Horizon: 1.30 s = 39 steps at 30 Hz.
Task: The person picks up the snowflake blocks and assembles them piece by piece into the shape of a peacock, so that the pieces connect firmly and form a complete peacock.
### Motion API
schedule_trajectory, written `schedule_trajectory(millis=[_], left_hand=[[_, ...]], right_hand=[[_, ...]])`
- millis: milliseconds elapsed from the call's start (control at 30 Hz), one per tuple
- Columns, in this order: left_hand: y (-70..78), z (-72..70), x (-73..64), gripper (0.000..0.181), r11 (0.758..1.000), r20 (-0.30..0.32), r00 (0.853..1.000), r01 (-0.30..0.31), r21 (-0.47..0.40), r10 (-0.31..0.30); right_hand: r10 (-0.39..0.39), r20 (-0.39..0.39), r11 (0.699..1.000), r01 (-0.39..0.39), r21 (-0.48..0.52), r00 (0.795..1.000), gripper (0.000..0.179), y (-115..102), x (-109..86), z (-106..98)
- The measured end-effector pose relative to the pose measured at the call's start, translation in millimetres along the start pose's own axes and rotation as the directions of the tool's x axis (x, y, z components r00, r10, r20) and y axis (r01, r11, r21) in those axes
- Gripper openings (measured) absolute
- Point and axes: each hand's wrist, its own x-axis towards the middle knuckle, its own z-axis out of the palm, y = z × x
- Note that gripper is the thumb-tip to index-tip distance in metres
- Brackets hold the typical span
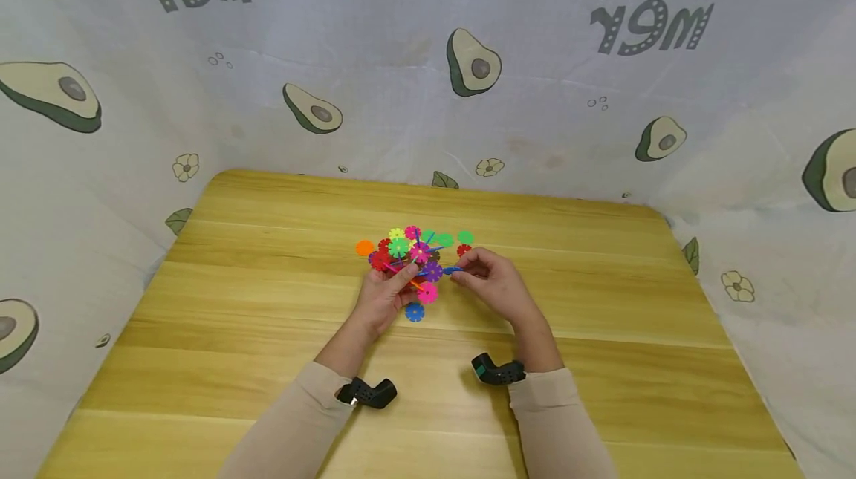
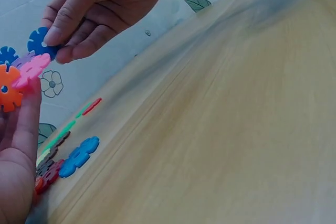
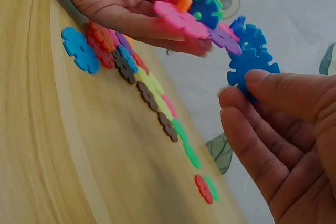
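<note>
My left hand (image 1: 380, 302) holds a cluster of joined plastic snowflake discs above the table. Among them are a pink disc (image 3: 178, 20), an orange disc (image 2: 8, 88) and a purple disc (image 1: 433, 272). Between thumb and fingers, my right hand (image 1: 500, 287) pinches a blue snowflake disc (image 3: 253, 69) at the cluster's right side. This disc meets the cluster near another blue disc (image 3: 245, 36); whether their slots are fully engaged I cannot tell. The left palm and fingers hide part of the cluster.
Loose snowflake discs lie on the wooden table (image 1: 234, 315) beneath and behind the hands: a light blue disc (image 1: 414, 312), an orange one (image 1: 364, 248), a green one (image 1: 465, 238), a red one (image 3: 203, 188) and several more. A printed cloth (image 1: 394, 56) hangs behind the table.
</note>
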Motion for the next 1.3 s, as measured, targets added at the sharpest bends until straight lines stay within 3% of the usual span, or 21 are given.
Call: schedule_trajectory(millis=[400,567,867,1133,1300], left_hand=[[-0.8,1.1,-1.4,0.026,1.0,0.025,1.0,0.0,-0.012,0.0],[-2.1,-0.3,-0.8,0.021,1.0,0.049,0.999,0.006,-0.016,-0.005],[0.1,-0.6,-0.4,0.02,1.0,0.095,0.995,-0.023,0.008,0.022],[3.1,-1.6,-1.0,0.02,0.999,0.123,0.992,-0.012,0.046,0.006],[2.5,-0.4,-1.2,0.022,0.999,0.102,0.995,-0.011,0.045,0.007]], right_hand=[[-0.083,-0.045,0.995,0.086,0.052,0.996,0.01,1,-0.7,6],[-0.107,-0.066,0.993,0.11,0.046,0.992,0.008,1,-0.5,7],[-0.139,-0.092,0.99,0.14,0.006,0.986,0.008,-3,0.0,11],[-0.166,-0.092,0.986,0.163,-0.036,0.982,0.007,-3,-1.2,10],[-0.161,-0.104,0.986,0.154,-0.069,0.982,0.008,-6,-1.2,12]])
